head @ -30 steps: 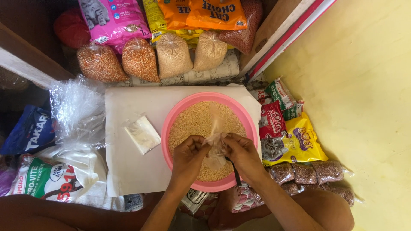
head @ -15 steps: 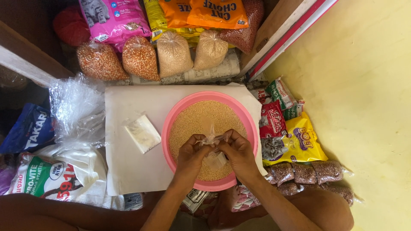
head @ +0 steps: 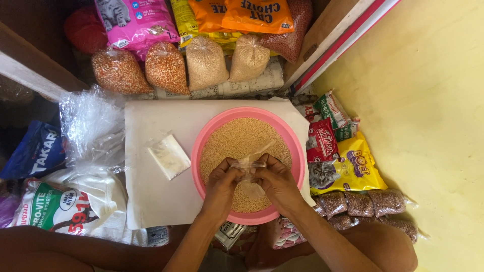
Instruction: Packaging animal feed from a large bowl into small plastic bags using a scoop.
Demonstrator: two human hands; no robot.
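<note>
Looking down from the head camera, the left hand (head: 222,182) and right hand (head: 275,180) both pinch the mouth of a small clear bag (head: 250,176), partly filled with pale grain, over the pink basin (head: 297,151) of the same grain on the white surface (head: 151,201). A judgement: the thin film could slip from the fingertips or tear, spilling grain past the rim toward the flat packet (head: 169,156).
</note>
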